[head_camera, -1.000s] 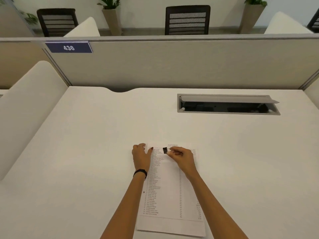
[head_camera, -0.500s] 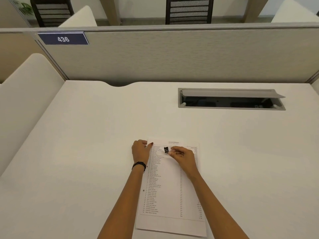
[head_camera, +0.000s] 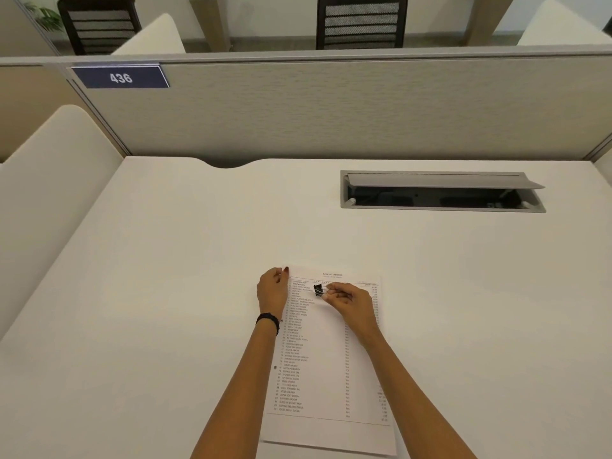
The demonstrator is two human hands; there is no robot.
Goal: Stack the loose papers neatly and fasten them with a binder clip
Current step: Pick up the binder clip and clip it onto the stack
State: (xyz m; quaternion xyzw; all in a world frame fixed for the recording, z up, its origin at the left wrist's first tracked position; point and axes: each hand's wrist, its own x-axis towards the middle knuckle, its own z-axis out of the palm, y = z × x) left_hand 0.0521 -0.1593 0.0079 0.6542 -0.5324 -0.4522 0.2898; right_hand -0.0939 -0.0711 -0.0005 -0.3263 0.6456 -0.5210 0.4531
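Observation:
A stack of printed papers (head_camera: 326,369) lies flat on the white desk (head_camera: 165,293), long side running away from me. My left hand (head_camera: 273,289) rests on the stack's far left corner, fingers curled over the edge. My right hand (head_camera: 347,299) pinches the wire handles of a small black binder clip (head_camera: 318,289) and holds it just above the upper part of the top sheet, jaws pointing left. I cannot tell whether the clip touches the paper.
An open grey cable hatch (head_camera: 442,192) is set into the desk at the far right. A fabric partition (head_camera: 331,111) with a blue "436" plate (head_camera: 121,77) closes the back. A cream side panel (head_camera: 49,193) borders the left.
Both hands stay on the far end of the stack with the clip in the same pinch. The camera has tilted down a little.

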